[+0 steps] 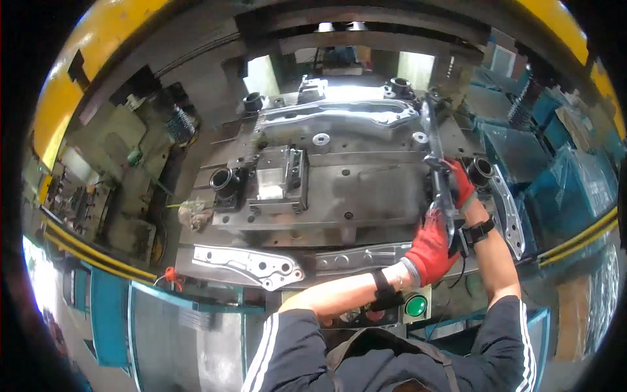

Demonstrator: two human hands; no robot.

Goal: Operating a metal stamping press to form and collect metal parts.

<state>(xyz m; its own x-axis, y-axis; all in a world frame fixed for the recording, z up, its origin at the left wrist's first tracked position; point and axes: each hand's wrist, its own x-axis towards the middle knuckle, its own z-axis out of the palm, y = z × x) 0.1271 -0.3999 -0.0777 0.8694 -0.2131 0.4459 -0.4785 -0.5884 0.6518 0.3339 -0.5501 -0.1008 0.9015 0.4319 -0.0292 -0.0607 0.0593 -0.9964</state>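
Observation:
Both hands wear red gloves. They are closed around a long, narrow stamped metal part (428,127), seen nearly edge-on and standing lengthwise over the right side of the press die plate (372,183). My left hand (431,247) grips its near end, and my right hand (461,184) holds it farther up from the right side. The fingers are partly hidden behind the part. A similar silver stamped part (339,114) lies across the back of the die. Along the front edge rest another flat bracket with holes (251,263) and a long strip (359,257).
Black guide bushings (225,181) (480,168) rise at the die's sides. A metal die block (279,178) stands left of centre. One more stamped part (509,212) lies at the right edge. A rag (194,214) sits at left; a green button (415,306) is near my body.

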